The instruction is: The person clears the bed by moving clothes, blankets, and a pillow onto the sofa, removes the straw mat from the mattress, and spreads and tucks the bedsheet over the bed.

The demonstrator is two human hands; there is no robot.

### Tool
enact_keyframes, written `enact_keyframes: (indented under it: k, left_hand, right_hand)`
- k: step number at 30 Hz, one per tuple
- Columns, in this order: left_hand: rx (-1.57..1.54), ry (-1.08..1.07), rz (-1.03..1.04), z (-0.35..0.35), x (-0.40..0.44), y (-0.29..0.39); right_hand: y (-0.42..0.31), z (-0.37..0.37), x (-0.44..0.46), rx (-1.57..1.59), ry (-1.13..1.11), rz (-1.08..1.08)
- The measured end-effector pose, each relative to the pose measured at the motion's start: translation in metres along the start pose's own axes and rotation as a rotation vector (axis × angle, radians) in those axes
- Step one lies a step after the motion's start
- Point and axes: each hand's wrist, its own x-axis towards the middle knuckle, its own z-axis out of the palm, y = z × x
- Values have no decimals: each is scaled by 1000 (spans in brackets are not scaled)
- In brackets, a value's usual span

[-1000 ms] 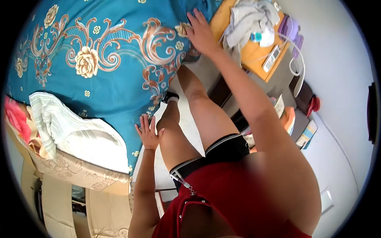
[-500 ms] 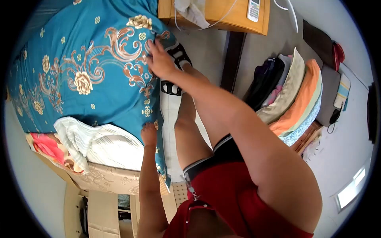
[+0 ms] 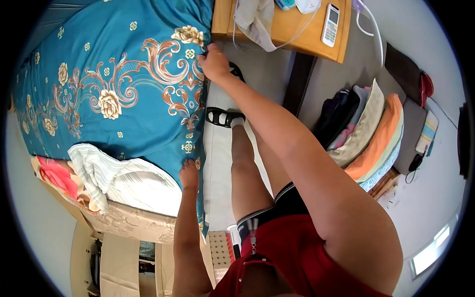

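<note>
A teal bedspread with gold roses and brown scrollwork covers the bed. My left hand is closed on its near side, close to the pillow end, with the fingers curled into the cloth. Further along the same side, my right hand grips the bedspread's edge near the wooden table; its fingertips are partly hidden. Beside my left hand lies a white striped cloth, bunched over the head of the bed.
A wooden table at the top holds a remote control, a cable and a beige cloth. Folded clothes and cushions are stacked on the right. Below the bed's head stands a pale cabinet. My sandalled feet are beside the bed.
My right hand has gone from resting spread-fingered on the bedspread to closing at its edge. My left hand stays on the near side. The view has shifted slightly, and more of the table shows.
</note>
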Motion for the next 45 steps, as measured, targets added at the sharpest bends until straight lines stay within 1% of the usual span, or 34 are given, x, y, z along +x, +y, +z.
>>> enact_keyframes:
  k: [2,3,4,6,7,10,11,14,17,19,20,23,25,26,29,31,32,33,34,35,37,38,39,41,42,43,44,45]
  left_hand:
    - [-42,11,25,-4,1,-2]
    - [-74,15,33,-8,1,-2]
    - [-108,17,42,-10,-1,-1]
    - [-128,-47,46,-8,-6,-4]
    - [-136,-83,49,-6,-12,-8]
    - [-118,-246,106,-1,-43,-27]
    - [-120,-246,97,-3,-52,-33]
    - [-132,-246,89,-9,-57,-45]
    - [-136,-251,109,7,-54,-48]
    - [-111,-233,110,17,-46,-45]
    - [-93,-277,105,17,-42,-44]
    - [-70,-426,89,9,-33,-40]
    - [-88,-536,104,3,-32,-46]
    - [-107,-512,101,4,-32,-49]
    - [-159,-436,66,10,-39,-53]
    - [-195,-368,9,12,-39,-43]
    - [-269,-278,3,10,-38,-39]
    - [-345,-187,-5,-2,-33,-31]
    - [-422,-95,-18,-9,-28,-24]
    - [-503,-2,-76,-9,-19,-19]
    - [-659,286,-278,-26,-3,-6]
    - [-661,342,-357,-15,3,-3]
    - [-702,359,-485,-27,8,4]
    - [-709,447,-540,-33,10,9]
    - [-680,508,-533,-46,7,12]
    - [-706,529,-529,-46,6,12]
    - [-714,523,-542,-47,3,12]
    - [-699,522,-572,-44,0,12]
  right_hand:
    - [8,-5,9,-10,-130,20]
    - [6,-8,8,-83,-90,-36]
    - [5,-11,7,-134,-104,-76]
    - [4,-19,4,-239,-138,-154]
    - [5,-23,1,-305,-205,-266]
    - [8,-27,-12,-426,-363,-370]
    - [5,-32,-11,-437,-365,-331]
    - [-18,-44,-6,-260,26,-498]
    - [-41,-36,19,-240,136,-611]
    - [-42,-12,49,-348,167,-622]
    - [-42,-3,66,-402,182,-628]
    - [-50,14,125,-334,315,-634]
    - [-73,12,166,-458,292,-396]
    - [-81,12,178,-519,286,-279]
    - [-82,18,186,-549,324,-230]
    - [-87,6,167,-666,295,-303]
    - [-91,5,160,-725,282,-338]
    - [-80,17,158,-566,433,-529]
    - [-85,18,150,-605,341,-628]
    - [-84,13,136,-643,243,-732]
    - [-84,9,107,-724,36,-973]
    - [-85,12,93,-758,-74,-1116]
    - [-86,17,82,-778,-191,-1254]
    - [-90,31,86,-924,-282,-1475]
    - [-101,41,99,-975,-229,-1348]
    - [-118,36,122,-1070,-145,-1194]
    - [-136,32,129,-1058,-110,-1165]
    - [-130,37,146,-920,-80,-1102]
